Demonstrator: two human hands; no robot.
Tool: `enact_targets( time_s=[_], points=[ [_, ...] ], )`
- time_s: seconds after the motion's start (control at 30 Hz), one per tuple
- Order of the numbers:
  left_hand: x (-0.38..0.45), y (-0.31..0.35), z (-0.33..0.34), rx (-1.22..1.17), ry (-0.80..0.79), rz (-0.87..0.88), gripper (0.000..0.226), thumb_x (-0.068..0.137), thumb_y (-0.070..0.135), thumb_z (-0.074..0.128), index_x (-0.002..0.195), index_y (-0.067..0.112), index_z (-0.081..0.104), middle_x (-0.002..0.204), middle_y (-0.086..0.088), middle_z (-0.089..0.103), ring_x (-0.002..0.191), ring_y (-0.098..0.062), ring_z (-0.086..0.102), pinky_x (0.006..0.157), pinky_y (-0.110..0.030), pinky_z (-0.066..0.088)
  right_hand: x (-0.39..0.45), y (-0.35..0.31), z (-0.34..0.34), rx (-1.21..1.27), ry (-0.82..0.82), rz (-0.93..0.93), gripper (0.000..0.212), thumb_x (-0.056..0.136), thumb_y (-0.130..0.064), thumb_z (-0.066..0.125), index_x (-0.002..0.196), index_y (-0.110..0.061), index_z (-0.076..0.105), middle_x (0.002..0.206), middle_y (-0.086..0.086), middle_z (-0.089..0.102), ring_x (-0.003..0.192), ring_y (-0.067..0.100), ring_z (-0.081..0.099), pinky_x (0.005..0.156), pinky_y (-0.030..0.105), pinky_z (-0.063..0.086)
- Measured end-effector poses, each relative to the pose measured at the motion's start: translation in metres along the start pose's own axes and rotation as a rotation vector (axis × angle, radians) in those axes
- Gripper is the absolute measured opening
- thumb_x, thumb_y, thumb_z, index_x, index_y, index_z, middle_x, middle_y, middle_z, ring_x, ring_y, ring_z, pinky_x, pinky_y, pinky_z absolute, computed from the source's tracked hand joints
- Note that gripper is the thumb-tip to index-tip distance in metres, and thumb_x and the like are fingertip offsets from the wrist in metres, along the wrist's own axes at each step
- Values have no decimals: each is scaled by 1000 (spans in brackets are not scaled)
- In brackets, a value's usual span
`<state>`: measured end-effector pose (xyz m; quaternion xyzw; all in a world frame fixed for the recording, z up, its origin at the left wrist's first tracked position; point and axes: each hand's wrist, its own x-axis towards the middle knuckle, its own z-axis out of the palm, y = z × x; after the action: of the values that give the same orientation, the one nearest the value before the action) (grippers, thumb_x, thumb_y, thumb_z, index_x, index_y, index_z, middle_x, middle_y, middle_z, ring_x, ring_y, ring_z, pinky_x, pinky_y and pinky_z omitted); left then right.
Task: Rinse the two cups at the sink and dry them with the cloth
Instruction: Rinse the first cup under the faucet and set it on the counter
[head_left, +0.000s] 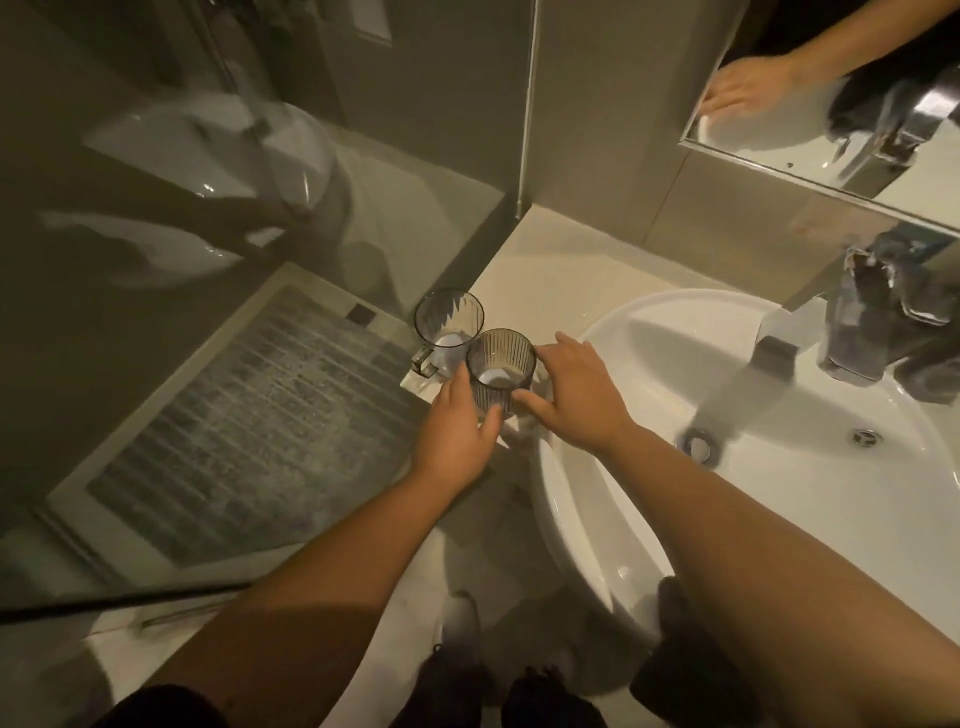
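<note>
Left hand (457, 431) has its fingers wrapped round the ribbed cup (500, 371) just left of the sink (566, 530), right hand (574, 395) open beside it, second cup (448, 325) behind; probably light, slippery when wet, so grip mid-wall.

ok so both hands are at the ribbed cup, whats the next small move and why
Probably carry the ribbed cup right, over the sink and under the faucet. The left hand grips it and the right hand touches its side; no water is visibly running, and the handled cup waits on the counter.
</note>
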<state>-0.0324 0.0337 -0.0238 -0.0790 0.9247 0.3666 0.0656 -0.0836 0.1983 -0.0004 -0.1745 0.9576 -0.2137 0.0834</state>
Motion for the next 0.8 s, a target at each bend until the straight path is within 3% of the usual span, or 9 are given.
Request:
enact_targets(
  time_s=[0.07, 0.2, 0.37, 0.5, 0.7, 0.8],
  points=[
    [-4, 10, -7, -65, 51, 25, 70, 96, 26, 58, 154, 7, 24, 155, -15, 38, 143, -30, 36, 114, -40, 35, -5, -5, -12, 130, 41, -2, 66, 82, -61, 48, 131, -16, 54, 124, 8, 62, 116, 28, 52, 102, 44, 39],
    [-4, 37, -29, -225, 92, 94, 69, 90, 26, 65, 149, 12, 32, 150, -11, 45, 137, -26, 45, 111, -47, 41, -16, -5, -44, 275, 110, 19, 61, 85, -47, 65, 138, -21, 48, 132, 1, 60, 116, 17, 58, 98, 35, 46],
    [3, 74, -45, -327, -23, 196, 70, 83, 25, 74, 140, 19, 35, 134, 5, 51, 131, -17, 50, 111, -43, 43, -43, 0, -88, 369, 234, 43, 54, 84, -41, 69, 133, -22, 56, 124, -3, 66, 109, 10, 63, 98, 37, 50],
    [5, 98, -35, -309, -133, 303, 82, 82, 22, 79, 149, 19, 30, 142, 5, 42, 129, -6, 44, 110, -26, 39, -72, 14, -108, 392, 281, 65, 47, 85, -34, 70, 130, -26, 58, 118, -3, 67, 108, 9, 63, 98, 39, 50],
    [4, 134, -2, -324, -324, 386, 88, 77, 27, 84, 143, 26, 27, 134, 12, 41, 123, -8, 47, 90, -7, 37, -118, 36, -119, 445, 313, 171, 40, 86, -27, 68, 126, -27, 62, 115, -7, 70, 104, 2, 64, 96, 23, 49],
    [5, 149, 17, -318, -372, 450, 88, 75, 28, 86, 142, 27, 30, 133, 12, 44, 123, -9, 50, 94, -10, 38, -140, 47, -130, 421, 360, 270, 35, 88, -26, 67, 123, -24, 65, 112, -8, 70, 99, 2, 64, 91, 18, 48]
  ],
)
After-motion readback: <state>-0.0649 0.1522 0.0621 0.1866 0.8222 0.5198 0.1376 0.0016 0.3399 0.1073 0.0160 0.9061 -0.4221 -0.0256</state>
